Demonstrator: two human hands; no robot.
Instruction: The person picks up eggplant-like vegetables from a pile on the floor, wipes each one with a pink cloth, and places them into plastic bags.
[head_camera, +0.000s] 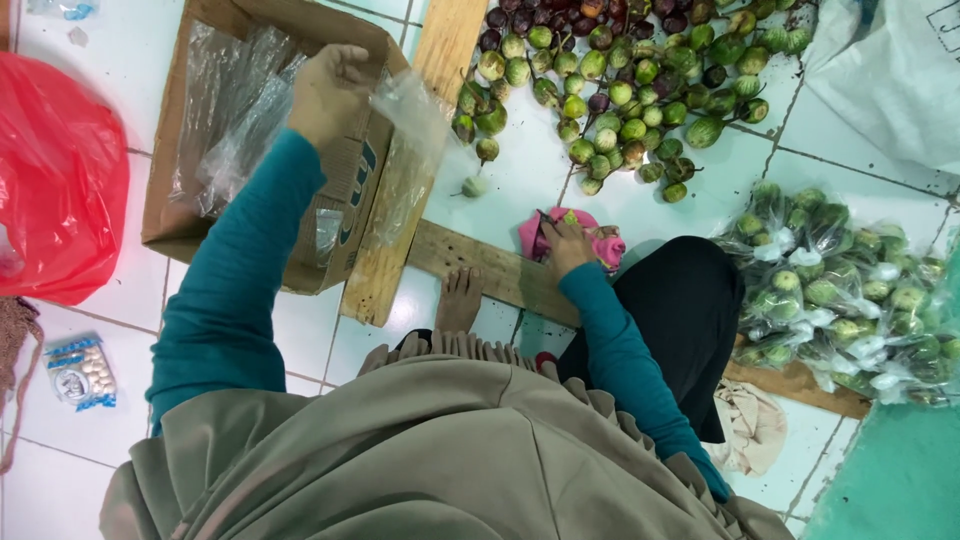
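My left hand (328, 92) is raised over an open cardboard box (345, 190) and grips the top of a thin clear plastic bag (412, 135), which hangs down to the right of the box. My right hand (567, 246) rests low on a small pink container (604, 243) on the tiled floor, with a green round eggplant (571, 217) at its fingertips. It is unclear whether the fingers close on that fruit. A loose pile of small green and purple round eggplants (620, 80) lies just beyond the pink container.
More clear bags (235, 110) fill the box. Wooden planks (480, 268) lie on the floor by my bare foot (460, 300). Several bagged eggplants (840, 290) are heaped at the right. A red plastic bag (55, 180), a small packet (82, 372) and a white sack (890, 70) lie around.
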